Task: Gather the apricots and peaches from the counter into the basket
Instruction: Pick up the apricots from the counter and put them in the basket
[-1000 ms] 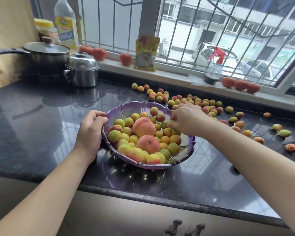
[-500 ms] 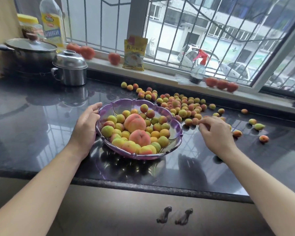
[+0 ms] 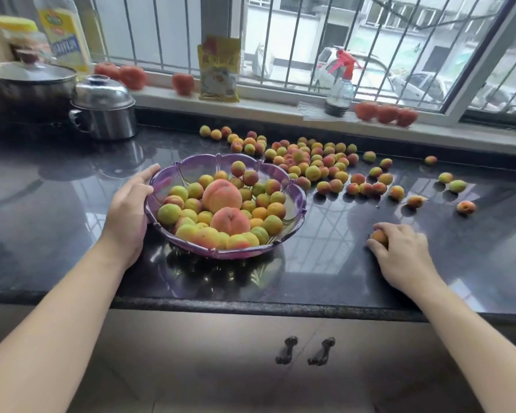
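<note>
Purple basket [image 3: 295,190]: translucent, scalloped rim, standing on the dark glossy desk [image 3: 57,210] at centre frame. Contents: two peaches [image 3: 222,195], one behind the other, amid a heap of small yellow, green and orange apricots in the basket [image 3: 259,201] that fills the near half and leaves the far inner wall bare.

Left hand [image 3: 128,213]: fingers spread and laid against the basket's left rim, thumb along the near side, touching it.

Right hand [image 3: 399,251]: lower right of centre, resting on the desk well apart from the basket, fingers curled round one orange apricot [image 3: 379,236] that shows at the fingertips.

Loose apricots [image 3: 313,162]: a dense cluster on the desk just beyond the basket's upper right rim, thinning into single fruits toward the right edge of the frame.

Steel lidded pot [image 3: 103,108]: upper left, on the desk; a larger lidded pan [image 3: 27,81] behind it.

Window sill [image 3: 265,105]: runs across the upper frame behind the desk, carrying red tomatoes [image 3: 385,113], a yellow packet [image 3: 219,70], a spray bottle [image 3: 338,87] and an oil bottle [image 3: 64,34].

Edges and room: the desk's front edge crosses the lower middle of the frame, above a cabinet with two dark handles [image 3: 304,350]. Bare desk surface lies between basket and right hand, and left of the basket.
</note>
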Demonstrator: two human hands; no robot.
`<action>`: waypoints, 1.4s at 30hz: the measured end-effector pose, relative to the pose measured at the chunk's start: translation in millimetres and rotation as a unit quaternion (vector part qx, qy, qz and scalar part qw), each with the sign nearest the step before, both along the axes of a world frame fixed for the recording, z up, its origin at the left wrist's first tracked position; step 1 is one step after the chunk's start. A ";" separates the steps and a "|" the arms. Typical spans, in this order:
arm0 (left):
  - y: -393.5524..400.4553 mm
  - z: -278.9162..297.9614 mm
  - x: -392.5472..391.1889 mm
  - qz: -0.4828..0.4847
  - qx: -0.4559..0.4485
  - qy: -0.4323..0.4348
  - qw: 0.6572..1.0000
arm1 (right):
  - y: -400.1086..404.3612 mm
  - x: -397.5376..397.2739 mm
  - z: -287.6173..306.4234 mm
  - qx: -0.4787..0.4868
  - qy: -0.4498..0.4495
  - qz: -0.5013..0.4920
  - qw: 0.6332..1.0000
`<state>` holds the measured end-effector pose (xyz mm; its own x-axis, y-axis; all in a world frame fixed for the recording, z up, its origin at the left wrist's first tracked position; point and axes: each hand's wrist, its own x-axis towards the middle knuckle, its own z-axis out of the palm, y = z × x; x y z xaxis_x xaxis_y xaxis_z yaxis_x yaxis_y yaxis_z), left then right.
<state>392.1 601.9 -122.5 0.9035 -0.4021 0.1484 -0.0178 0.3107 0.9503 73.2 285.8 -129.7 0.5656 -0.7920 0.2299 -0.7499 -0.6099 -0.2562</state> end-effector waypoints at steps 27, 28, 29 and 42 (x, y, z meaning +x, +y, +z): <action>3.8 -3.6 0.1 0.007 0.015 -0.014 1.000 | 7.0 108.1 46.4 -0.075 -0.014 0.206 0.976; 4.0 -3.3 0.1 0.005 0.017 -0.015 1.000 | 18.2 107.8 61.5 -0.027 -0.073 0.213 0.974; 4.0 -3.0 0.3 0.005 0.017 -0.015 1.000 | 29.2 107.3 76.6 0.045 -0.121 0.222 0.967; 6.9 2.4 -4.8 0.005 0.031 -0.006 0.999 | 99.5 116.7 156.9 0.109 0.218 0.422 0.873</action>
